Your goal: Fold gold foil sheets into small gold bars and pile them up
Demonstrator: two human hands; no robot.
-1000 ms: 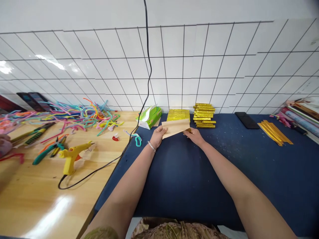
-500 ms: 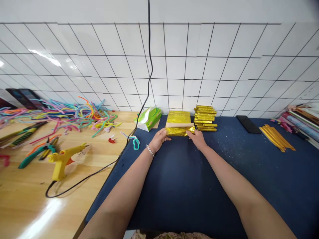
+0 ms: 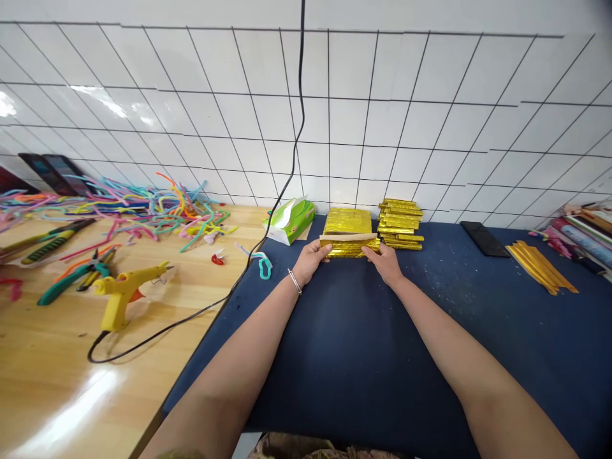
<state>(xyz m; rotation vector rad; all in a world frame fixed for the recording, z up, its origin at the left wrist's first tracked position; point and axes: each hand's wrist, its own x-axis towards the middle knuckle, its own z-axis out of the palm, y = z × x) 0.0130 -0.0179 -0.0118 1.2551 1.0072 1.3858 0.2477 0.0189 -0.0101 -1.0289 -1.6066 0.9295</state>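
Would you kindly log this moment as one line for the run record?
left hand: grips folded gold foil sheet, left end | right hand: grips right end | sheet: on blue mat, before gold sheet stack | beside: folded gold pieces pile

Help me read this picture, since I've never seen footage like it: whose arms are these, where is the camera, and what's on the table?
The camera sits on a person's head, looking down along their own bare arms. The left hand and right hand each pinch an end of a folded gold foil sheet on a dark blue mat. Behind it lie a flat pile of gold sheets and a stack of folded gold pieces. On the wooden table to the left are a yellow glue gun, coloured pipe cleaners and a green tissue pack.
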